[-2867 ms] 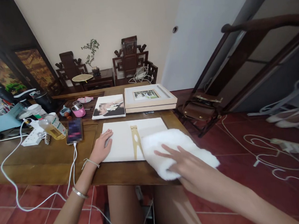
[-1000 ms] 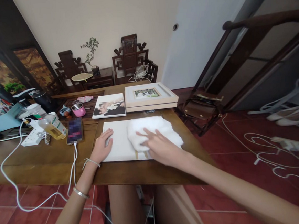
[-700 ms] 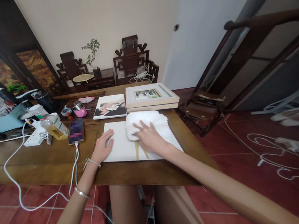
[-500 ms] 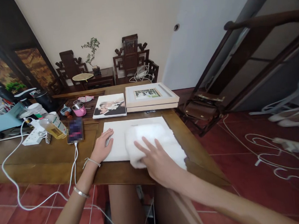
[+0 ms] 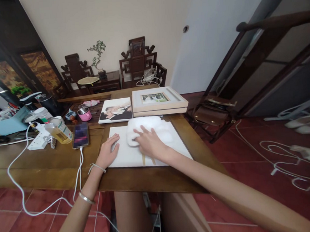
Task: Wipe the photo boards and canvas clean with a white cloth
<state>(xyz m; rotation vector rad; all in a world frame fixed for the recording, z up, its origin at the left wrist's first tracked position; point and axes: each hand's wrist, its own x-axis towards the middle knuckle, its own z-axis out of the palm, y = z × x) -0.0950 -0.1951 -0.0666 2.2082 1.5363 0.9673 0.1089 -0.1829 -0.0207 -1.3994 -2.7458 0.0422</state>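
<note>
A white panel (image 5: pixel 126 155) lies face down on the wooden table (image 5: pixel 54 163), with a gold stand (image 5: pixel 143 160) partly showing on it. My left hand (image 5: pixel 109 151) rests flat on the panel's left edge, fingers spread. My right hand (image 5: pixel 149 142) presses flat on a fluffy white cloth (image 5: pixel 156 127) at the panel's far side, fingers stretched out over it.
Beyond the panel lie a photo print (image 5: pixel 115 110) and a stacked light wood picture frame (image 5: pixel 157 100). To the left are a phone (image 5: pixel 80 135) on a white cable, an oil bottle (image 5: pixel 57 133), a power strip (image 5: pixel 38 141) and a pink cup (image 5: pixel 84 114). Cables lie on the red floor at right.
My right hand has slid the cloth back and forth over the panel and now has it at the far side. My left hand has stayed put.
</note>
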